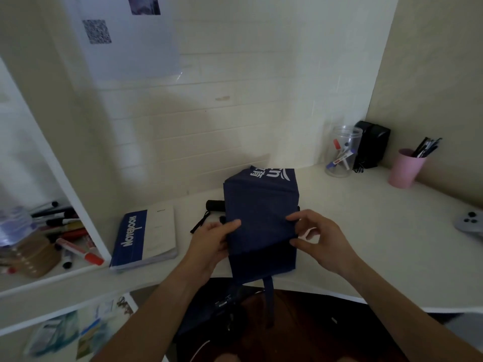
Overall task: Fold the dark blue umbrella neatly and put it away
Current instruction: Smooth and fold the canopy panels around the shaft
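On the white desk (366, 231), just right of the blue notebook (145, 237), the dark blue umbrella (261, 212) lies partly folded, its left edge pinched by the left hand (211, 241) and its right edge by the curled fingers of the right hand (318, 236).

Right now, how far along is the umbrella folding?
Done: the umbrella canopy is collapsed and flattened into a panel on the desk. In hand: the left hand and right hand pinch its side edges. Left: rolling it, fastening the dangling strap, and putting it away.
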Available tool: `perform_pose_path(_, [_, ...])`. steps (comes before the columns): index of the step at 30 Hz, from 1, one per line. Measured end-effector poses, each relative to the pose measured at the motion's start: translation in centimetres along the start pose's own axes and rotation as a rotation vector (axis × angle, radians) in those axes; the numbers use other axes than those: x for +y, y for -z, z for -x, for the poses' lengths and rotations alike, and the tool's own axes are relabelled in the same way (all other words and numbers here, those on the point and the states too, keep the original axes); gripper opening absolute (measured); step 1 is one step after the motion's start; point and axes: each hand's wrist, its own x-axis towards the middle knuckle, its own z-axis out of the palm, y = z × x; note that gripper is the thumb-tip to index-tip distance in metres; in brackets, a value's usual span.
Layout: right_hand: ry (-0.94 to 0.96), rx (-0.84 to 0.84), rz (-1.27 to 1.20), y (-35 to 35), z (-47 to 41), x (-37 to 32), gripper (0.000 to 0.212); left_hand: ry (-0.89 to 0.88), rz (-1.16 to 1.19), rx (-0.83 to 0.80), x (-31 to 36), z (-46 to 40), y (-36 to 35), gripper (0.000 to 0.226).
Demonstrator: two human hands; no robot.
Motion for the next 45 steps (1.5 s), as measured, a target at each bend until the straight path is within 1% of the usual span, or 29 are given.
perform_pose_path(2, [-0.045,-0.019,-0.048,-0.3,0.3,0.0,0.055,0.003,0.017,0.064,-0.3,-0.4,-0.2,0.037])
perform_pose_path(4, [-0.128,0.002,-0.14,-0.6,0.4,-0.3,0.056,-0.054,-0.037,0.114,-0.5,-0.4,-0.5,0.04])
perform_pose_path(8, [-0.389,0.128,-0.476,-1.0,0.7,-1.1,0.036,-0.184,-0.182,0.024,-1.8,0.2,-0.2,0.034])
perform_pose_path(10, [-0.443,0.135,-0.556,-1.2,0.8,-1.3,0.03,-0.226,-0.267,-0.031,-2.4,0.5,0.0,0.033])
perform_pose_path(12, [-0.435,0.117,-0.52,-1.6,1.0,-1.7,0.022,-0.231,-0.324,-0.073,-2.9,0.4,0.3,0.041])
perform_pose_path(15, [-0.442,0.131,-0.485,-2.0,1.3,-1.9,0.016,-0.191,-0.32,-0.129,-3.2,0.1,0.7,0.058])
perform_pose_path(16, [-0.442,0.137,-0.467,-2.2,1.4,-1.8,0.015,-0.179,-0.295,-0.128,-3.3,-0.1,0.7,0.057])
perform_pose_path(19, [-0.44,0.144,-0.364,-2.8,1.6,-0.9,0.011,-0.132,-0.136,-0.04,-3.2,-1.0,0.6,0.034])
perform_pose_path(20, [-0.448,0.151,-0.353,-3.0,1.7,-0.8,0.011,-0.137,-0.119,-0.011,-3.3,-1.4,0.6,0.028])
perform_pose_path(22, [-0.464,0.155,-0.359,-3.2,1.8,-0.6,0.011,-0.202,-0.202,0.013,-3.4,-1.9,0.8,0.029])
perform_pose_path(23, [-0.465,0.142,-0.358,-3.2,1.8,-0.5,0.011,-0.236,-0.247,-0.01,-3.4,-1.9,0.9,0.035])
perform_pose_path(25, [-0.437,0.088,-0.324,-3.1,2.0,-0.2,0.014,-0.263,-0.292,-0.089,-3.5,-1.6,1.3,0.054])
perform_pose_path(27, [-0.409,0.015,-0.228,-3.0,2.1,0.2,0.019,-0.25,-0.312,-0.154,-4.0,-1.7,2.0,0.068])
perform_pose_path(30, [-0.392,-0.077,-0.107,-3.1,2.1,0.9,0.028,-0.221,-0.346,-0.216,-4.6,-1.6,2.8,0.081])
perform_pose_path(32, [-0.401,-0.105,-0.06,-3.2,2.1,1.2,0.035,-0.224,-0.384,-0.227,-4.8,-1.5,2.8,0.083])
perform_pose_path(36, [-0.397,-0.152,0.059,-3.2,2.0,1.2,0.05,-0.259,-0.463,-0.181,-5.0,-1.3,2.7,0.077])
perform_pose_path(38, [-0.422,-0.194,0.097,-3.0,2.0,0.9,0.052,-0.287,-0.552,-0.179,-5.2,-1.5,3.0,0.078])
perform_pose_path(39, [-0.427,-0.207,0.133,-2.9,1.9,0.6,0.05,-0.294,-0.588,-0.184,-5.2,-1.5,3.1,0.08])
perform_pose_path(40, [-0.4,-0.179,0.206,-2.9,1.9,0.2,0.045,-0.293,-0.607,-0.19,-5.2,-1.5,3.2,0.082])
perform_pose_path(41, [-0.328,-0.095,0.305,-3.0,1.8,-0.2,0.039,-0.287,-0.616,-0.197,-5.2,-1.6,3.3,0.084])
perform_pose_path(43, [-0.042,0.118,0.414,-3.4,1.5,-1.2,0.027,-0.271,-0.617,-0.207,-5.3,-2.0,3.5,0.089])
perform_pose_path(44, [0.113,0.141,0.423,-3.8,1.1,-1.6,0.024,-0.264,-0.611,-0.211,-5.3,-2.1,3.6,0.09])
perform_pose_path(45, [0.224,0.09,0.438,-4.2,0.7,-1.8,0.026,-0.262,-0.604,-0.214,-5.3,-2.2,3.5,0.091])
